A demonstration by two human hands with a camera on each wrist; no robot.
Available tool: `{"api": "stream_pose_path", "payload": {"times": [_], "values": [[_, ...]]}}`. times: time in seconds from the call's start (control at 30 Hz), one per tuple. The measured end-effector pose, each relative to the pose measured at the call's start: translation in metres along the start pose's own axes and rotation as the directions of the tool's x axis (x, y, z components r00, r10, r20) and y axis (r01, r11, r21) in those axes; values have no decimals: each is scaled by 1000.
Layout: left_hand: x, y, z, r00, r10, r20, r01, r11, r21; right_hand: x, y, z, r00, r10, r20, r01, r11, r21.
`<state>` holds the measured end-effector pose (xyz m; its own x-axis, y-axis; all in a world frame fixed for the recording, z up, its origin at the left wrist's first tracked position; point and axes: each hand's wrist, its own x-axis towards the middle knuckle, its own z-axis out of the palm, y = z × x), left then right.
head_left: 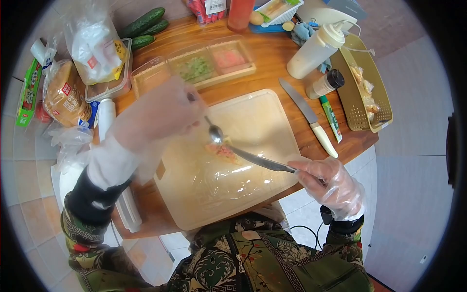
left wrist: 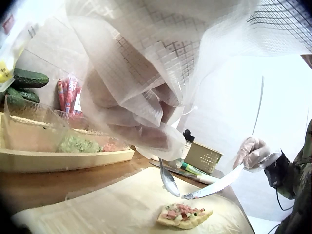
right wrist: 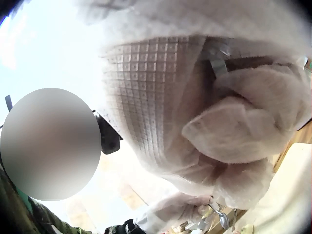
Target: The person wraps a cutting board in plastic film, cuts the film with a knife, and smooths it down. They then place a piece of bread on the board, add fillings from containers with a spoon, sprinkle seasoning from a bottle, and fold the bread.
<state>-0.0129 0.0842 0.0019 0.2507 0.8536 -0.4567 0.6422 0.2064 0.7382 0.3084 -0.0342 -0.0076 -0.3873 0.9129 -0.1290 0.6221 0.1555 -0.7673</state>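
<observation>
My gloved left hand [head_left: 163, 109] grips a metal spoon [head_left: 215, 134], its bowl pointing down over the white cutting board [head_left: 194, 204]. The gloved right hand [head_left: 325, 181] holds a knife [head_left: 262, 161] by its handle, the blade reaching left toward the spoon. Blade tip and spoon bowl come close together in the left wrist view, just above a small piece of bread [left wrist: 184, 218]. Chopped pink and green filling [left wrist: 181, 212] lies on this bread. Clear plastic film [head_left: 238, 187] covers part of the board around it.
Behind the board is a divided wooden tray [head_left: 221, 80] with chopped green and pink food. A second knife [head_left: 301, 107], a seasoning jar [head_left: 325, 84], a squeeze bottle [head_left: 311, 56] and a basket [head_left: 352, 87] stand right. Bagged bread [head_left: 68, 95] and cucumbers [head_left: 143, 23] are left.
</observation>
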Motion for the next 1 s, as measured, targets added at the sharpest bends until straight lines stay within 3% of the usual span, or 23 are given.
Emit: {"api": "stream_pose_path", "payload": {"times": [0.23,0.43,0.5,0.63,0.7,0.93,1.0], "values": [[0,9,-7,1000,16,3,-16,999,27,-3,3,-1,1000,22,-10,-22,1000,19],[2,21,-16,991,101,-82,-109,989,-103,2,2,-2,1000,-22,1,22,999,43],[9,22,-15,975,81,-208,-138,950,-280,2,6,-1,999,-52,-8,52,998,41],[38,28,-23,942,206,-264,-260,947,-187,3,18,-2,992,-127,-6,127,992,23],[58,26,-30,924,265,-276,-290,956,-50,5,18,-3,990,-139,-2,139,990,38],[67,32,-36,926,223,-304,-283,944,-168,6,25,-6,993,-122,8,120,987,102],[68,24,-41,901,160,-403,-232,963,-136,7,22,-8,997,-73,16,71,992,105]]}}
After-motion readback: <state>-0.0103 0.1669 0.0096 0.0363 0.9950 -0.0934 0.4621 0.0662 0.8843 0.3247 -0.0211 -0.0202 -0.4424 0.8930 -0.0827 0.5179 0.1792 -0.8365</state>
